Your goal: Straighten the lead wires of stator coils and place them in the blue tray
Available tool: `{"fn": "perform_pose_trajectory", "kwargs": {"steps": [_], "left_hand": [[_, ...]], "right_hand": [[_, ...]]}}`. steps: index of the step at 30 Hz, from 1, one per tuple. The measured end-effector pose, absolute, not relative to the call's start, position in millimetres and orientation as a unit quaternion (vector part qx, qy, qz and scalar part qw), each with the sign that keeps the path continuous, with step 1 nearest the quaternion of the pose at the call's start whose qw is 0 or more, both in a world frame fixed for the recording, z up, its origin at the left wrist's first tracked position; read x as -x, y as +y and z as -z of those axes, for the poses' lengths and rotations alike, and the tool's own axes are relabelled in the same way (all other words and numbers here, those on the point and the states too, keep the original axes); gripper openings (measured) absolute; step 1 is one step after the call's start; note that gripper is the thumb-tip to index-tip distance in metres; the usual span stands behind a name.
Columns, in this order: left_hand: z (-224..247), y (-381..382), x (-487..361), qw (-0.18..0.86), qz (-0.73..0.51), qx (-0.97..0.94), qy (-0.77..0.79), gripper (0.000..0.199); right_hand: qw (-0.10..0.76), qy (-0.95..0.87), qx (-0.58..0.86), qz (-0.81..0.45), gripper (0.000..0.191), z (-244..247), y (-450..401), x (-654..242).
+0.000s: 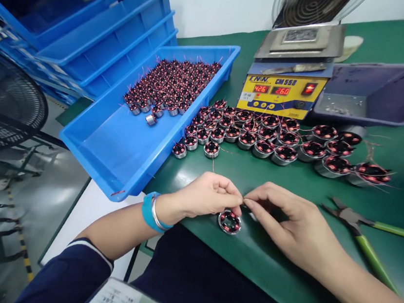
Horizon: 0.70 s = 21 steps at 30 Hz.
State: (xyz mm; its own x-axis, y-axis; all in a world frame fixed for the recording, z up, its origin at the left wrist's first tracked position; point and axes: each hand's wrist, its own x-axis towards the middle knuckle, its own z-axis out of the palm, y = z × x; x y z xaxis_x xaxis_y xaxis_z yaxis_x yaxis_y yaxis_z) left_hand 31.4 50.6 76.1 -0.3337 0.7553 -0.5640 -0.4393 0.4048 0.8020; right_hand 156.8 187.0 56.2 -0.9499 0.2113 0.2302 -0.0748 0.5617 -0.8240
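A small motor stator [229, 222], a metal ring with black inner parts and copper windings, is at the green bench's near edge. Just above it, my left hand [215, 195] is closed in a pinch, its lower fingers at the ring's upper rim. The thumb and forefinger of my right hand [282, 220] are pinched together too, meeting the left fingertips. Whatever lies between the fingertips is too small to make out. Beyond my left hand stands a single stator [211, 149] with thin copper wires. Green-handled cutting pliers [351, 220] lie open to the right of my right hand.
Rows of stators [262, 148] stand across the bench. Behind them is a yellow-and-blue solder pot [282, 93] with lit red digits, beside a purple bin [378, 94]. At left, a blue tray [104, 134] holds many stators, near stacked blue crates [127, 39] and a fan [6, 98].
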Motion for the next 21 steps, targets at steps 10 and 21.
{"fn": "perform_pose_trajectory", "kwargs": {"steps": [10, 21], "left_hand": [[-72.2, 48.9, -35.9, 0.530, -0.562, -0.116, 0.624, 0.017], [-73.5, 49.0, -35.6, 0.532, -0.559, -0.121, 0.624, 0.017]], "right_hand": [[0.242, -0.875, 0.080, -0.411, 0.020, -49.7, 177.3, -161.2], [0.245, -0.883, 0.058, -0.396, 0.020, -48.6, 171.8, -163.5]]}}
